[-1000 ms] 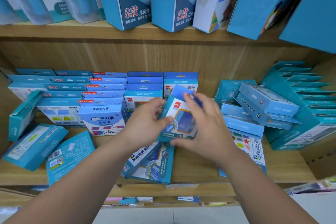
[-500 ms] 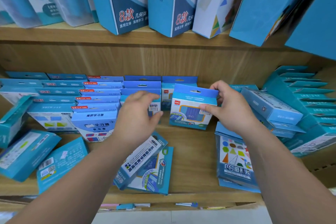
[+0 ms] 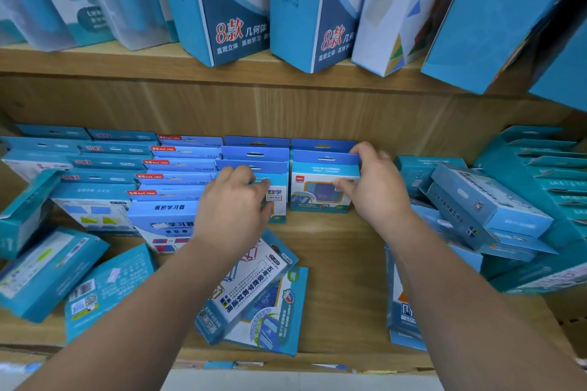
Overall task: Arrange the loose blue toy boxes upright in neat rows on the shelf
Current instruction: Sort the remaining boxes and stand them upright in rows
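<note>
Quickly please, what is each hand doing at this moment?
Left hand: fingers curled over the front box of a row.
Right hand: grips the upright windowed box.

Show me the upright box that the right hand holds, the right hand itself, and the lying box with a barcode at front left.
upright box (image 3: 313, 194): head view, middle of its front face.
right hand (image 3: 378, 190): head view, back of the hand.
barcode box (image 3: 120, 295): head view, its plain blue upper face.

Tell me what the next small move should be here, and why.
Probably release: the right hand pinches the small blue box, which stands upright on the shelf beside the neighbouring box that the left hand grips. Two loose boxes lie flat in front, waiting.
</note>
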